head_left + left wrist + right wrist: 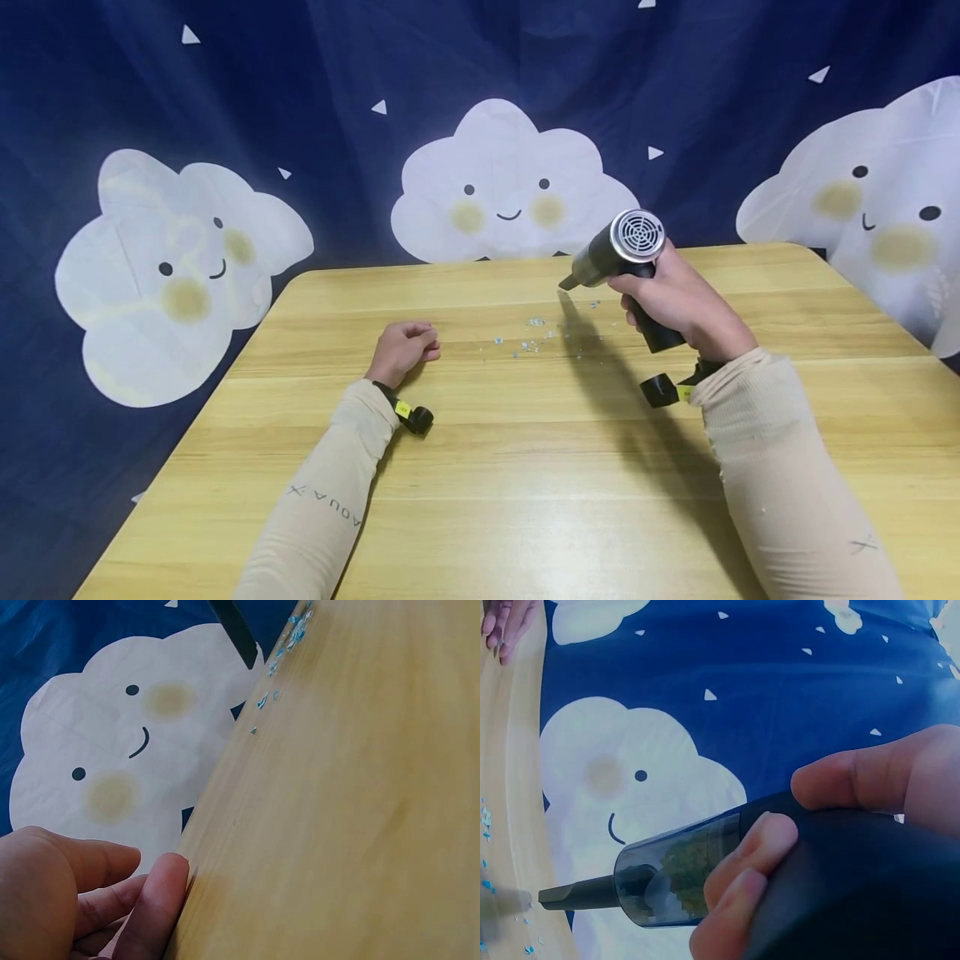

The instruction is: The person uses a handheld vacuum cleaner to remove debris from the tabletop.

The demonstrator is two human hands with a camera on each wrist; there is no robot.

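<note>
My right hand [686, 304] grips the handle of a black handheld vacuum cleaner [598, 257], its silver round vent facing back toward me. In the right wrist view, the see-through dust cup [679, 877] holds something greenish, and the narrow nozzle [581, 894] points at the tabletop. Whether the tip touches the wood I cannot tell. Small pale-blue scraps [531, 346] lie scattered on the table between my hands. To their left, my left hand [403, 350] rests on the wood with loosely curled fingers and nothing in them.
The wooden table [480, 483] has rounded far corners. Behind it hangs a dark-blue curtain [337, 67] printed with white clouds. A small black camera is strapped to each wrist, and the right arm casts a long shadow on the wood.
</note>
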